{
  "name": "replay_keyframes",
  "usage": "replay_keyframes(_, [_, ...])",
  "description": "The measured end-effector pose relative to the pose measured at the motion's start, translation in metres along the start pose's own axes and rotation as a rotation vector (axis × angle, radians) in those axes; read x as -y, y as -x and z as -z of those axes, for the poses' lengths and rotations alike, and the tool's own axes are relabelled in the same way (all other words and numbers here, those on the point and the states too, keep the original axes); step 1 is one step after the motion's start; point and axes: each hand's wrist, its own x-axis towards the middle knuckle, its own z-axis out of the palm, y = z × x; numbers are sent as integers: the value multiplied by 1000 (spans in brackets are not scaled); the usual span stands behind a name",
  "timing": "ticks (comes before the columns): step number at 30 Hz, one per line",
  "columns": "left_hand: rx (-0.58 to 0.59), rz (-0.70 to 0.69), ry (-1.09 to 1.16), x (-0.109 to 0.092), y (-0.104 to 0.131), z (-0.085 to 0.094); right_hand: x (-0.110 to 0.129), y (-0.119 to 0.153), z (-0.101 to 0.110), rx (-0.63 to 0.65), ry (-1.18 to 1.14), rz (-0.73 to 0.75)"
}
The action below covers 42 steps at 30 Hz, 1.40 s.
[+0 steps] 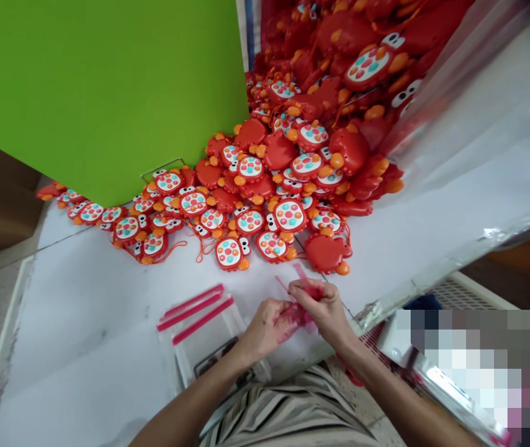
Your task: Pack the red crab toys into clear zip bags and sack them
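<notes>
My left hand [265, 329] and my right hand [321, 307] meet over the white tabletop, just in front of the heap of toys. Both are closed, with the fingers bent around thin pink see-through strips [300, 271] whose ends stick out above and below. Motion blurs the strips, so their exact kind is unclear. Nearest to my right hand lies a red crab-shaped toy [327, 251], back side up. Left of my left hand are clear zip bags [206, 329] with pink top edges, partly covered by my forearm.
Red crab toys [288, 214] with coloured buttons and orange cords spread from a large plastic-lined bag [451, 105] at the back right. A green board [107, 93] rises at the back left. A white basket [467, 292] stands below the table's right edge.
</notes>
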Motion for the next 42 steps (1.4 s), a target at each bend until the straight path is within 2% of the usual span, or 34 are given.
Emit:
replay_keyframes(2, [-4, 55, -8, 2, 5, 6, 2, -2, 4, -66, -158, -45])
replay_keyframes(3, [-60, 81, -31, 2, 8, 11, 2, -3, 8, -99, -251, -73])
replay_keyframes(6, [-341, 98, -48, -3, 16, 30, 3, -6, 18, -162, -406, -134])
replay_keyframes(8, [-425, 47, 15, -11, 16, 37, 3, -6, 18, -172, -409, -147])
replay_keyframes(10, [-349, -12, 102, -19, 10, 34, 3, -5, 12, -160, -386, -149])
replay_keyframes(12, [-186, -31, 190, -24, 1, 23, 5, -3, 2, -119, -332, -135])
replay_keyframes(16, [112, 61, 314, -18, -15, -1, 8, -1, -11, -66, -178, -35])
replay_keyframes(18, [176, 129, 323, -12, -17, -6, 9, -2, -11, -76, -133, 10])
replay_keyframes(21, [176, 164, 304, -7, -15, -5, 9, -3, -6, -78, 13, 112])
replay_keyframes(24, [136, 147, 243, -5, -12, 0, 9, -3, 0, -24, 260, 313])
replay_keyframes(27, [81, 128, 168, -6, -9, 8, 4, -2, 6, 157, 485, 426])
replay_keyframes(32, [8, 92, -54, -10, -4, 22, -3, 1, 17, 439, 593, 251])
replay_keyframes(35, [7, 97, -116, -12, 0, 28, -2, 1, 21, 593, 440, 120])
replay_keyframes(37, [-30, 68, -181, -15, 6, 29, 0, 0, 21, 631, 308, 43])
replay_keyframes(39, [-198, 0, -325, -21, 14, 28, 1, -2, 20, 624, 226, -24])
replay_keyframes(41, [-396, -126, -511, -30, 23, 27, -1, -5, 18, 612, 194, -75])
replay_keyframes(42, [-433, -204, -601, -34, 27, 25, -3, -6, 16, 607, 179, -77])
